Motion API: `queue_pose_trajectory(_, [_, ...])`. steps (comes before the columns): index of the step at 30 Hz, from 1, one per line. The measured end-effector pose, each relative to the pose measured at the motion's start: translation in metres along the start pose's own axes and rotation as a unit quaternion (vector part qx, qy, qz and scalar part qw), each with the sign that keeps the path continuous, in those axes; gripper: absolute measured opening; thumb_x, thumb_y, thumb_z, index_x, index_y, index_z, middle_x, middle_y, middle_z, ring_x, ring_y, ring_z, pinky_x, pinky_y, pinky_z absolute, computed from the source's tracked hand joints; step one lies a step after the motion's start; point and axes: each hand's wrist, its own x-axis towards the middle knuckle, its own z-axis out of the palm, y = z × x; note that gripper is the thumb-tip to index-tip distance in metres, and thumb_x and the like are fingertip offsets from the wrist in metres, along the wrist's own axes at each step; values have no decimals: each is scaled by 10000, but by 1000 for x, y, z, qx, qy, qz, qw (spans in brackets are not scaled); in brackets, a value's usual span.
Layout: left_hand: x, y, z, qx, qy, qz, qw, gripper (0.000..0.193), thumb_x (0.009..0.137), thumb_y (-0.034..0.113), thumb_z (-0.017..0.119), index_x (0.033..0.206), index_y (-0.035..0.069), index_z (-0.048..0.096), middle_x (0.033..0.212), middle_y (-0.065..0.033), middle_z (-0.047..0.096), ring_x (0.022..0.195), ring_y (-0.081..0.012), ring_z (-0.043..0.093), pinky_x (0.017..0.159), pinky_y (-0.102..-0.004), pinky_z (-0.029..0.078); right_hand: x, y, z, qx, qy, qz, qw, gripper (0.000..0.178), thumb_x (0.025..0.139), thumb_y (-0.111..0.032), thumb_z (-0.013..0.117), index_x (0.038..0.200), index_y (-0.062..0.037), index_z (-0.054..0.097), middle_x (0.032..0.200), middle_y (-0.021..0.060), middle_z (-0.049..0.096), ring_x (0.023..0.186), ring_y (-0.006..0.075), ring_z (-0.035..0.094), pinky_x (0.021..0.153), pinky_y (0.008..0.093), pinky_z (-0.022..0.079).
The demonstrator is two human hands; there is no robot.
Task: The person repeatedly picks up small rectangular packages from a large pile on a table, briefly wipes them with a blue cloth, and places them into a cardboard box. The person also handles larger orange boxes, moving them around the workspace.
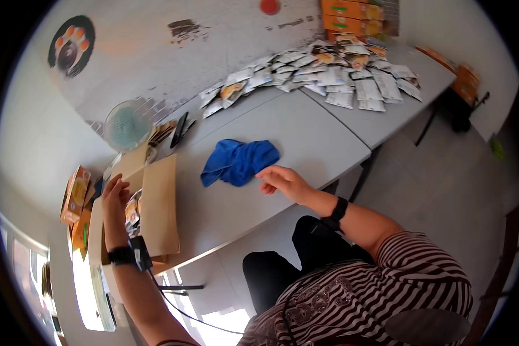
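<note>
- Head view: my left hand (116,199), half curled, seemingly empty, is over the cardboard box (160,202), probably open for easy reach.
- My right hand (282,181), loosely open, shows nothing held; whether it touches the cloth (239,161), I cannot tell.
- The cloth lies on the table (317,132), bright blue, bunched into soft folds.

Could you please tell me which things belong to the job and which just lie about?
Likely in use:
open cardboard box, at the left hand
packets inside it
blue cloth, by the right hand
perhaps the heaped packets

Apparently lying about:
fan
slim dark object
stacked orange boxes
</note>
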Motion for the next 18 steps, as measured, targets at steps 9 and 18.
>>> queue_pose_trajectory(9, [-120, 16, 203, -33, -271, 47, 961, 280, 935, 155, 515, 1176, 21, 565, 959, -51, 639, 861, -114, 585, 696, -218, 442, -28, -6, -27, 2, 64, -24, 998, 300, 967, -311, 471, 1044, -45, 588, 843, 50, 638, 783, 114, 592, 702, 247, 484])
queue_pose_trajectory(18, [-144, -110, 268, -174, -291, -52, 939, 274, 925, 146, 536, 1153, -2, 563, 884, -63, 637, 778, -125, 586, 696, -231, 447, -31, -8, -29, 32, 105, -27, 994, 318, 972, -314, 451, 1041, -37, 591, 838, 49, 634, 764, 119, 601, 694, 255, 489])
